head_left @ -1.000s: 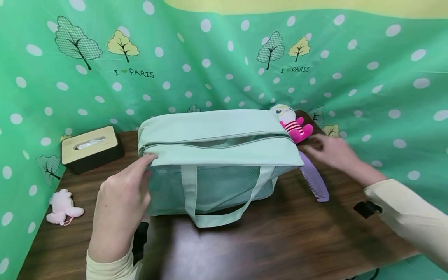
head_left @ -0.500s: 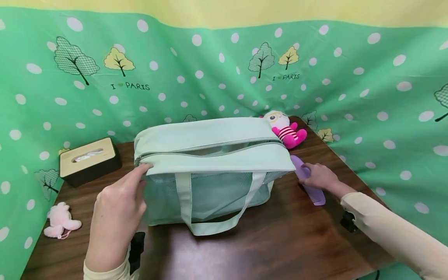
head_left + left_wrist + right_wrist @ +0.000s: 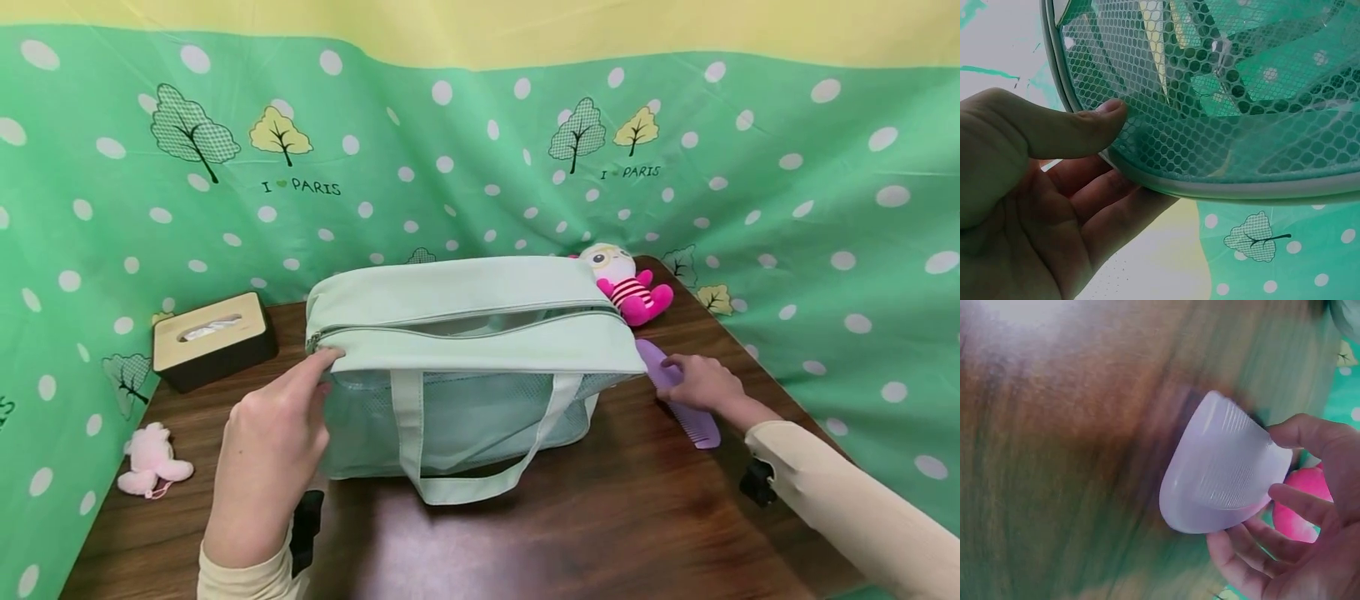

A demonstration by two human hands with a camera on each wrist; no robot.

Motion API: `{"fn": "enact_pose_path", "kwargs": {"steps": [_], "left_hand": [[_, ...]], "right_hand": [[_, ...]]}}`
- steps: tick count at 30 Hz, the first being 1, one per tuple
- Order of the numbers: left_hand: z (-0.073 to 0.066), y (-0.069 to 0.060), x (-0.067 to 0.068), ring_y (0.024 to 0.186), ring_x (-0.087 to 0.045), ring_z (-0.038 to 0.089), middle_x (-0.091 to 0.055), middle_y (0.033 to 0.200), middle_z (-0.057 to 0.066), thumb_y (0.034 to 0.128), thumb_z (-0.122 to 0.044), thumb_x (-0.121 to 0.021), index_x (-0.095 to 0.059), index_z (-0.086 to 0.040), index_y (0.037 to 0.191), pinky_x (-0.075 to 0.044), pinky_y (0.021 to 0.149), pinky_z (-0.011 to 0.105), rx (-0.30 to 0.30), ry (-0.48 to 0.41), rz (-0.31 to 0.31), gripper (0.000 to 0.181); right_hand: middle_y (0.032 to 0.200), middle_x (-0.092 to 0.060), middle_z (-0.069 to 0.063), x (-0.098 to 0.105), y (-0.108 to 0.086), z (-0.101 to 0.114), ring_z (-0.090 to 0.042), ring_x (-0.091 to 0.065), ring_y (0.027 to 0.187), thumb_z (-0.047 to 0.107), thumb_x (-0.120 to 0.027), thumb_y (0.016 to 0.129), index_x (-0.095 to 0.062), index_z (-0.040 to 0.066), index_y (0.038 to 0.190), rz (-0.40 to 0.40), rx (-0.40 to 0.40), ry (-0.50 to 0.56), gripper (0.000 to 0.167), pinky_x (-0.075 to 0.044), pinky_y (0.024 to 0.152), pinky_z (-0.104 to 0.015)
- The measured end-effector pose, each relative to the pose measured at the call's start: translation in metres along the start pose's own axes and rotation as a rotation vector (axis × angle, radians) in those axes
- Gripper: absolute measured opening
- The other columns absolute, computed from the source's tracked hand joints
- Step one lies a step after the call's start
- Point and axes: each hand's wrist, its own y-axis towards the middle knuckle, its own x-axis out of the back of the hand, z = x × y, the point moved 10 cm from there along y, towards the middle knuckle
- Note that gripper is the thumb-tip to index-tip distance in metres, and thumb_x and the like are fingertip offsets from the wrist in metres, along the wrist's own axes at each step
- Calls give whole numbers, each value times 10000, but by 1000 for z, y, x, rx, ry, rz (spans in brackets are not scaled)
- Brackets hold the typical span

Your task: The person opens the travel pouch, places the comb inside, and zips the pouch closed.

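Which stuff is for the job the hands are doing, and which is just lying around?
Seems part of the job:
pale green bag, held by the left fingers
purple comb, held by the right fingers

Seems just lying around:
tissue box
pale pink plush
striped doll

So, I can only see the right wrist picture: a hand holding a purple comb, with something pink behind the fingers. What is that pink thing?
Observer: The head view shows it whole: a soft toy with a white head and a striped middle.
Visitor: Cute! And what's going on over on the left?
Observer: The left hand pinches a top corner of a pale green bag.
Visitor: Is that closed?
Observer: No, it gapes open along the top.
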Motion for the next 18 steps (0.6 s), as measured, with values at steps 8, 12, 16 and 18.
{"fn": "enact_pose_path", "kwargs": {"steps": [8, 12, 16, 18], "left_hand": [[-2, 1, 1, 654, -710, 393, -770, 971, 158, 786, 193, -709, -709, -42, 1143, -550, 598, 596, -16, -1, -15, 427], [-1, 0, 2, 636, -701, 398, -770, 963, 153, 774, 188, -719, -711, -47, 1146, -539, 591, 612, -13, 1, -26, 440], [1, -1, 2, 641, -706, 399, -773, 974, 151, 780, 182, -723, -717, -47, 1153, -541, 594, 611, -6, -6, -20, 437], [1, -1, 2, 647, -710, 400, -774, 979, 153, 783, 181, -723, -719, -43, 1153, -545, 595, 608, -4, -8, -17, 432]], "right_hand": [[1251, -598, -397, 56, -10, 17, -442, -672, 881, 374, -806, 846, -538, -52, 1375, -130, 21, 13, 731, -533, 604, -502], [1185, -626, -359, 92, -18, 39, -462, -631, 906, 364, -798, 848, -553, -14, 1357, -228, 53, 3, 681, -520, 602, -526], [1031, -643, -303, 119, -27, 62, -437, -593, 844, 329, -805, 832, -589, 26, 1323, -326, 97, -19, 616, -473, 570, -497], [941, -643, -262, 128, -31, 75, -404, -586, 789, 320, -805, 827, -604, 46, 1316, -359, 122, -31, 594, -446, 555, -464]]}}
